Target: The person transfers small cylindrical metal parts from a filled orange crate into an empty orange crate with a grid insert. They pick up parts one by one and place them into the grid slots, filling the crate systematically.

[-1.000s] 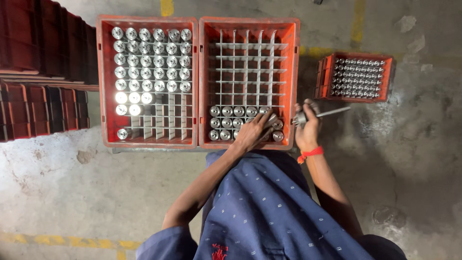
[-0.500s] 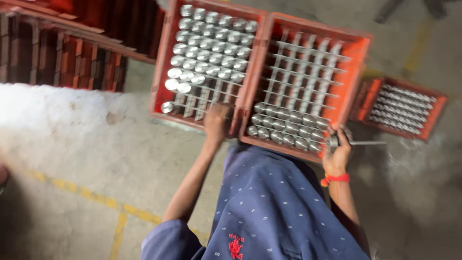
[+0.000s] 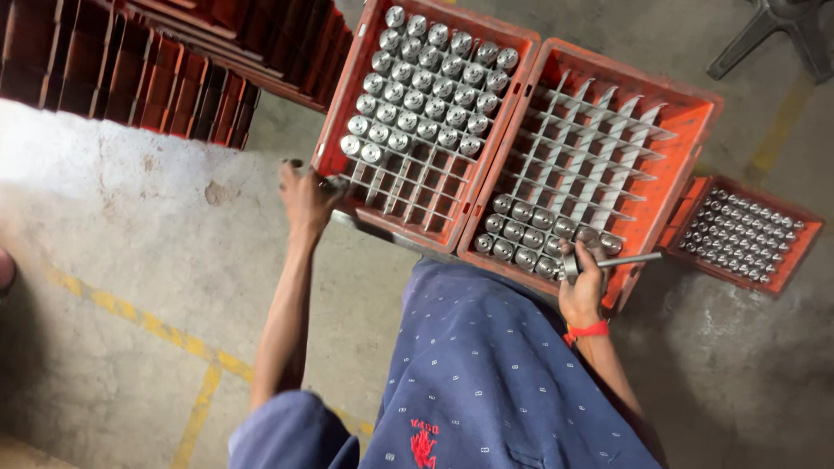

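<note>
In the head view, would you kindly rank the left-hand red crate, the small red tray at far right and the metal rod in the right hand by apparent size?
1. The left-hand red crate, plainly the largest.
2. The small red tray; it lies farther from the camera and runs off the frame edge, so its true size is unsure.
3. The metal rod, held in the right hand, the smallest.

The two large crates [image 3: 486, 213] at twelve o'clock look like matt orange-red plastic, with pale plastic dividers. The cylinders [image 3: 426, 78] in them are bright, polished metal, as is the slim rod [image 3: 621, 260] in the right hand [image 3: 582, 291]. The floor [image 3: 130, 226] at nine o'clock is rough, dusty concrete. The blue shirt [image 3: 495, 373] is soft printed cloth.
</note>
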Available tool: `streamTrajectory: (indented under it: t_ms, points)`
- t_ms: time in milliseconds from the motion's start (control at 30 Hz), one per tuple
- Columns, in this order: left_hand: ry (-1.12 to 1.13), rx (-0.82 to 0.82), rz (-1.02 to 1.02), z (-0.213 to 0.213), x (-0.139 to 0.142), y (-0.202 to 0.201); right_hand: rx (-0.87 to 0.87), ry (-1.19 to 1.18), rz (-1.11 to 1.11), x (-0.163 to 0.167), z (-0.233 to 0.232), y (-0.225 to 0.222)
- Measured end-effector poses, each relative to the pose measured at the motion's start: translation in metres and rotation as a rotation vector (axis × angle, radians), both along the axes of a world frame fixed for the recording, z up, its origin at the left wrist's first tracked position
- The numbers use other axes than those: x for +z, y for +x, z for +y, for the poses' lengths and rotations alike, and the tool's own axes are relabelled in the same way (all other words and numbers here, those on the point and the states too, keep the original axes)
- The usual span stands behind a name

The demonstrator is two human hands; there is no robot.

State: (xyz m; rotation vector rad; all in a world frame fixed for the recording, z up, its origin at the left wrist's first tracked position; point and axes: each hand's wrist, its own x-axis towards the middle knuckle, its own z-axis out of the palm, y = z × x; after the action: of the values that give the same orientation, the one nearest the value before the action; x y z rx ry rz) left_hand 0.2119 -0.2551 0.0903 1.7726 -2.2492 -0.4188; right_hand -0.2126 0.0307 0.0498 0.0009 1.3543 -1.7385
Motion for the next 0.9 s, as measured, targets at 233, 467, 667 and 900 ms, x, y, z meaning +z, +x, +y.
streamTrajectory:
  t_ms: [233, 467, 667, 900]
  points:
    - [0.135, -0.08, 1.21, 0.03, 0.029, -0.008, 0.018, 0.132, -0.04, 0.007, 0.015, 0.014]
    - [0.492, -0.152, 0.711, 0.138, -0.044, -0.201, 0.118, -0.007, 0.005, 0.029, -0.022, 0.034]
    - [0.802, -0.354, 0.533, 0.216, 0.001, -0.263, 0.11, -0.014, 0.022, 0.053, -0.021, 0.017]
    - [1.028, -0.548, 0.443, 0.219, -0.006, -0.298, 0.284, -0.057, 0.226, 0.038, 0.016, -0.007]
